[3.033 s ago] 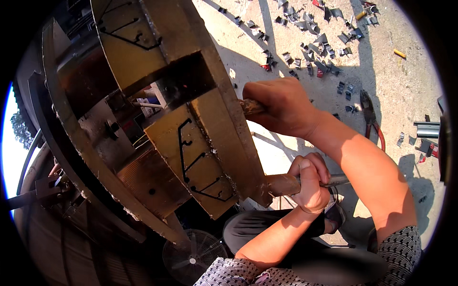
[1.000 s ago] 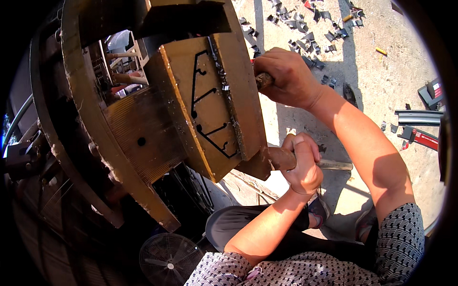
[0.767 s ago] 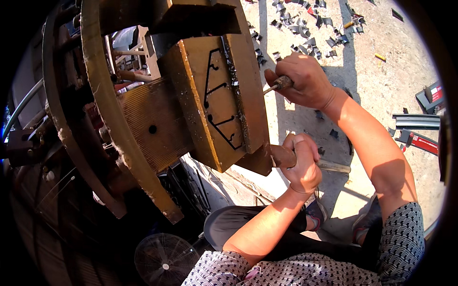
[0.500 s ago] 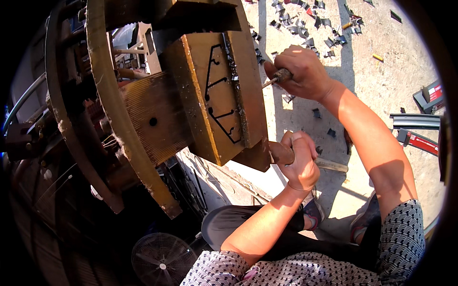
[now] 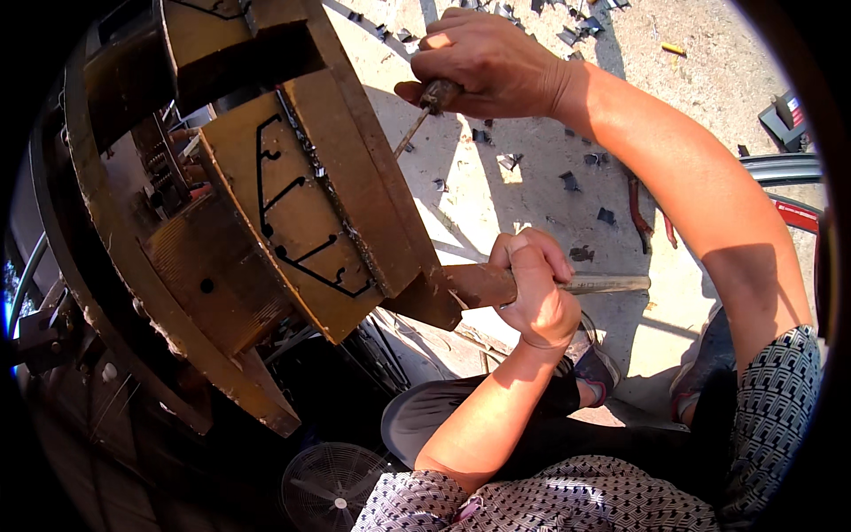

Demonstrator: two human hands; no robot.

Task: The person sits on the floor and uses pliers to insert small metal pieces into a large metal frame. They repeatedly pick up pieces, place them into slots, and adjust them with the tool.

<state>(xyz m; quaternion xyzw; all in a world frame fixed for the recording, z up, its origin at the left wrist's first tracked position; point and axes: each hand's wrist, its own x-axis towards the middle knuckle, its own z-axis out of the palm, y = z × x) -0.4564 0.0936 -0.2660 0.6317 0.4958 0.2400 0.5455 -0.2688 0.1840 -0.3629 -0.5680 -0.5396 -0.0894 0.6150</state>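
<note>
My right hand (image 5: 496, 64) is closed around the dark, worn handle of a screwdriver-like tool (image 5: 439, 96). The tool's thin shaft points down-left to the edge of a brown metal die block (image 5: 381, 199); whether its tip touches is unclear. Set against that block is a golden-brown plate (image 5: 292, 222) with narrow black profile-shaped slots. Lower down, my left hand (image 5: 539, 288) wraps around a brown round bar (image 5: 479, 285) that comes out from the block's lower corner. A grey rod (image 5: 612, 284) shows on the other side of that fist.
Large curved metal frames (image 5: 133, 257) of the machine fill the left. A fan (image 5: 339, 503) stands below. Dark offcuts (image 5: 568, 181) lie scattered on the concrete floor (image 5: 709, 97). Red-and-grey strips (image 5: 796, 214) lie at far right, and my shoes are below the grey rod.
The slotted plate and block sit further left and more tilted, and the view has shifted too. My right hand has moved up and left with the tool. My left hand keeps its grip on the bar.
</note>
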